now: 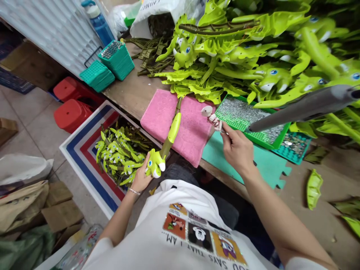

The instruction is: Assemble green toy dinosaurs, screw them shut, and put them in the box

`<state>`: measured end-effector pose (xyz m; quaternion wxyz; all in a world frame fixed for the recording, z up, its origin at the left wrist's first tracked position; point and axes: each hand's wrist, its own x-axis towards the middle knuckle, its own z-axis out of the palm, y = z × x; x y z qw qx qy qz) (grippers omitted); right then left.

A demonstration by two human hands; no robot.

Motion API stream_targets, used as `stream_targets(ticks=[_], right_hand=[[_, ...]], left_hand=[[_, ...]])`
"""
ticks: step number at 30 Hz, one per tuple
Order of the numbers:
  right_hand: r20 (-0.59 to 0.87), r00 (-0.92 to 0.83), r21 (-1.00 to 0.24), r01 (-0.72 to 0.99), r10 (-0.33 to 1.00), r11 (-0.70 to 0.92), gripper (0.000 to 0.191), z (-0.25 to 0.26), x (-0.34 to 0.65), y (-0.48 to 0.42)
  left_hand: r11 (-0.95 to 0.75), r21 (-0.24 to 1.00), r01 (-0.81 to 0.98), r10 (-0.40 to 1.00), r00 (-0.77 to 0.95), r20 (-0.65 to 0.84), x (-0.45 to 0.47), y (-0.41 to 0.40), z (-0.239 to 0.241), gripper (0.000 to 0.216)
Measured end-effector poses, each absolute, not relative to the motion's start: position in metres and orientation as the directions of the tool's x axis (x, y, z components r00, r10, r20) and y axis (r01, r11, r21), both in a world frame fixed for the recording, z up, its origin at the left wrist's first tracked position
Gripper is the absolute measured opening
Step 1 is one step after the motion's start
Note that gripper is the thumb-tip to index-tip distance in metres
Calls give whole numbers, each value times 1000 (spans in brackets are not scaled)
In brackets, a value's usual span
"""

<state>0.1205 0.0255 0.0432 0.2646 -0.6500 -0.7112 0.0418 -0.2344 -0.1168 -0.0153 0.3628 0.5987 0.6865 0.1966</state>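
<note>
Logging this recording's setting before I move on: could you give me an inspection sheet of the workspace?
Surface: worktable, with pink cloth and teal mat.
Work items: dinosaur-headed toy; small whitish wrapped item, not clearly identifiable; green tray with small metal parts.
Clutter: heaped green pieces, teal baskets, blue bottle.
Hands: left hand holds the dinosaur-headed toy; right hand grips the whitish wrapped item.
Cables: nothing clearly seen.
Surroundings: striped bin, red stools, cardboard, tiled floor.

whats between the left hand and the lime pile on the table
In the head view, the held toy sticks out from the left hand toward the lime pile, and the pink cloth lies between too.
</note>
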Motion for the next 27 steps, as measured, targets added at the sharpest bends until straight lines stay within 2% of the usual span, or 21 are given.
stream_targets(ticks=[2,5,8,11,14,16,18,21,23,25,27], right_hand=[[319,-35,-416,893,947,173,44,42,121,20],[340,-94,-434,867,936,245,42,51,116,10],[368,-158,-477,814,916,332,41,59,105,-2],[353,-213,-515,769,911,379,42,55,93,-11],[153,-301,-462,820,941,337,45,45,89,-13],[35,-283,-382,882,959,274,45,43,94,-11],[53,-215,-347,912,975,220,44,48,101,-7],[178,-141,-373,906,974,200,45,55,108,0],[205,-104,-377,909,973,177,46,51,107,8],[180,-70,-364,922,981,133,48,41,103,18],[165,-56,-358,927,985,112,47,29,97,30]], left_hand=[[209,596,775,961,-51,-272,-233,-122,-9,83],[251,317,915,942,-155,-297,-225,-132,6,81],[268,83,960,926,-232,-299,-210,-137,23,79],[250,-20,968,920,-244,-308,-196,-138,39,77],[240,-41,970,916,-240,-322,-191,-136,47,76],[254,-18,967,914,-246,-324,-192,-136,46,76],[285,67,956,912,-249,-325,-197,-137,40,78],[303,336,892,930,-200,-308,-205,-138,24,80],[285,525,802,947,-152,-282,-210,-138,14,80],[290,643,709,950,-132,-282,-212,-138,7,80],[316,699,641,943,-134,-303,-213,-139,4,83]])
